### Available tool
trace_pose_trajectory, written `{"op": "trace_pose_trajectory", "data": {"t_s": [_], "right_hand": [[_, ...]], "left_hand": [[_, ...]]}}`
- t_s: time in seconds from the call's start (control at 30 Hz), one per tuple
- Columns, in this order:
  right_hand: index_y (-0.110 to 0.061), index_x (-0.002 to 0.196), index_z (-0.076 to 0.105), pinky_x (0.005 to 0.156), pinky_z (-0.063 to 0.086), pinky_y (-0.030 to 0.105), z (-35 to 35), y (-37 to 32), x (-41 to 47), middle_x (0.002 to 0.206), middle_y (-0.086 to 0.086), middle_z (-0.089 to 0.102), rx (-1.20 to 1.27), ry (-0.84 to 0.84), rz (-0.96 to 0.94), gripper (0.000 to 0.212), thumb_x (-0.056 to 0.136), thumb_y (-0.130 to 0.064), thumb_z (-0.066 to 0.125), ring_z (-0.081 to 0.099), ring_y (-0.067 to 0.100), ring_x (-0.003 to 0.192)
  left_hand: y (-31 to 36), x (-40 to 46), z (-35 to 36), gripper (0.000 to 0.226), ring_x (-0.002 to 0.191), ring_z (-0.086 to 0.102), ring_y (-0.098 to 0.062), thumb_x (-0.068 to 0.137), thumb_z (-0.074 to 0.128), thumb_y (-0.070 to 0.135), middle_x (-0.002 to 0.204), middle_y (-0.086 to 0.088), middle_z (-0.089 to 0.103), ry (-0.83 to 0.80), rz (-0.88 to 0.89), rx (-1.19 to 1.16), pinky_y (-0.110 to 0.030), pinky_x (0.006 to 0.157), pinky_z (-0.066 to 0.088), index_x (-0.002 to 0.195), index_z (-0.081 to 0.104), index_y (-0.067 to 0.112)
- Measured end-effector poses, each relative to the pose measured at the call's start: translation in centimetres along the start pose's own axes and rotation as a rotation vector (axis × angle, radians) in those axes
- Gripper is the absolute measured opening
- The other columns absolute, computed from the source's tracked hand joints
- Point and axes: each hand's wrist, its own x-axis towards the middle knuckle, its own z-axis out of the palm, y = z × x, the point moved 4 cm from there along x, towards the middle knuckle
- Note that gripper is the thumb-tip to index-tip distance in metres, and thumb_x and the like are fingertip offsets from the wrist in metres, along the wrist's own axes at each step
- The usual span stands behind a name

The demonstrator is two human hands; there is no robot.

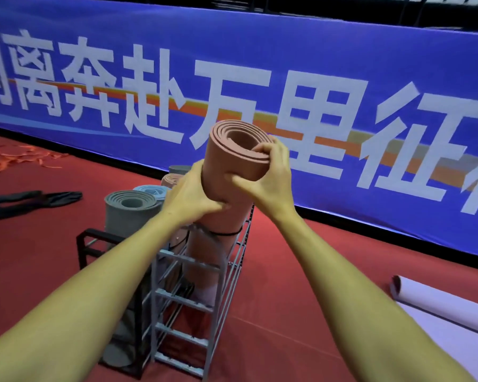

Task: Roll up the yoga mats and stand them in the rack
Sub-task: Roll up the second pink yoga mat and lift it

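pink mat [229, 221]: rolled, upright in the grey rack [188, 293], frame centre
left hand [189, 194]: fingers wrapped around the roll
right hand [271, 172]: fingers curled over its top rim
black rack [94, 238]: grey mat [124, 216] inside, more rolls behind
floor, lower right: lilac mat [447, 321] half unrolled

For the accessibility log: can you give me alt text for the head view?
Both hands, left hand and right hand, grip a rolled terracotta mat upright in a grey metal rack. A grey rolled mat stands alongside.
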Motion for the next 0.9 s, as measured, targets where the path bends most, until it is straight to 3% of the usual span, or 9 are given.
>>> {"op": "trace_pose_trajectory", "data": {"t_s": [0.13, 0.2, 0.3, 0.4, 0.5, 0.57, 0.63, 0.7, 0.9], "right_hand": [[-0.024, 0.113, 0.055, 0.109, 0.041, 0.026, 4.8, 4.5, -0.7, 0.143, 0.005, 0.045, -0.01, -0.15, 0.052, 0.07, 0.062, -0.041, 0.099, 0.036, -0.012, 0.132], [-0.024, 0.114, 0.052, 0.111, 0.039, 0.029, 7.6, 7.3, -1.8, 0.145, 0.006, 0.043, -0.009, -0.226, 0.088, 0.07, 0.065, -0.044, 0.098, 0.033, 0.003, 0.142], [-0.022, 0.117, 0.052, 0.111, 0.036, 0.028, 11.1, 10.8, -2.4, 0.148, 0.008, 0.041, 0.012, -0.265, 0.11, 0.072, 0.066, -0.045, 0.097, 0.03, 0.015, 0.149], [-0.02, 0.116, 0.051, 0.11, 0.041, 0.035, 13.4, 13.9, -2.3, 0.142, 0.007, 0.041, 0.01, -0.331, 0.129, 0.076, 0.063, -0.047, 0.098, 0.041, 0.021, 0.137], [-0.017, 0.118, 0.052, 0.101, 0.049, 0.045, 15.1, 18.5, -4.7, 0.132, 0.007, 0.041, -0.093, -0.535, 0.212, 0.083, 0.059, -0.051, 0.1, 0.052, 0.027, 0.117], [-0.021, 0.136, 0.05, 0.103, 0.05, 0.054, 15.6, 21.3, -6.7, 0.147, 0.01, 0.036, -0.235, -0.695, 0.253, 0.099, 0.057, -0.058, 0.098, 0.051, 0.038, 0.129], [-0.033, 0.155, 0.036, 0.111, 0.044, 0.059, 15.5, 22.9, -7.7, 0.168, 0.01, 0.018, -0.3, -0.694, 0.315, 0.116, 0.06, -0.057, 0.097, 0.036, 0.042, 0.148], [-0.036, 0.162, 0.021, 0.115, 0.041, 0.059, 15.4, 23.0, -7.9, 0.172, 0.012, 0.011, -0.269, -0.659, 0.342, 0.122, 0.067, -0.05, 0.096, 0.029, 0.043, 0.153], [-0.029, 0.159, 0.025, 0.113, 0.043, 0.055, 12.9, 21.0, -8.5, 0.156, 0.01, 0.035, -0.226, -0.644, 0.343, 0.098, 0.083, -0.051, 0.084, 0.045, 0.037, 0.141]], "left_hand": [[-5.8, 1.5, 3.0, 0.094, 0.108, 0.067, -0.021, 0.046, 0.086, 0.057, 0.12, 0.008, 0.068, -0.056, -0.083, 0.029, -0.045, 0.085, 0.058, 0.128, 0.047, 0.036], [-8.0, 1.8, 4.8, 0.084, 0.106, 0.068, -0.02, 0.044, 0.086, 0.055, 0.116, 0.009, 0.069, -0.078, -0.142, 0.079, -0.044, 0.084, 0.058, 0.118, 0.048, 0.038], [-10.3, 3.7, 6.9, 0.09, 0.103, 0.067, -0.024, 0.043, 0.084, 0.056, 0.112, 0.006, 0.067, -0.129, -0.293, 0.195, -0.043, 0.084, 0.058, 0.122, 0.051, 0.028], [-11.3, 5.8, 8.1, 0.108, 0.109, 0.066, -0.033, 0.034, 0.087, 0.061, 0.121, -0.008, 0.068, -0.146, -0.373, 0.283, -0.047, 0.088, 0.059, 0.126, 0.053, 0.016], [-10.9, 6.1, 9.0, 0.114, 0.122, 0.06, -0.041, 0.054, 0.095, 0.053, 0.135, -0.012, 0.06, -0.066, -0.299, 0.28, -0.054, 0.096, 0.054, 0.147, 0.035, 0.026], [-10.8, 6.6, 9.4, 0.089, 0.121, 0.063, -0.033, 0.064, 0.089, 0.054, 0.128, -0.001, 0.068, -0.086, -0.225, 0.277, -0.052, 0.098, 0.054, 0.141, 0.048, 0.038], [-10.9, 7.3, 9.7, 0.058, 0.123, 0.065, -0.023, 0.074, 0.085, 0.049, 0.127, 0.008, 0.072, -0.196, -0.181, 0.305, -0.049, 0.102, 0.053, 0.128, 0.066, 0.04], [-10.7, 7.4, 9.9, 0.049, 0.127, 0.064, -0.021, 0.082, 0.084, 0.043, 0.131, 0.007, 0.072, -0.292, -0.155, 0.314, -0.046, 0.108, 0.051, 0.128, 0.071, 0.033], [-9.4, 6.0, 9.3, 0.043, 0.128, 0.059, -0.029, 0.09, 0.073, 0.049, 0.131, 0.001, 0.069, -0.322, -0.165, 0.52, -0.05, 0.101, 0.053, 0.129, 0.07, 0.03]]}}
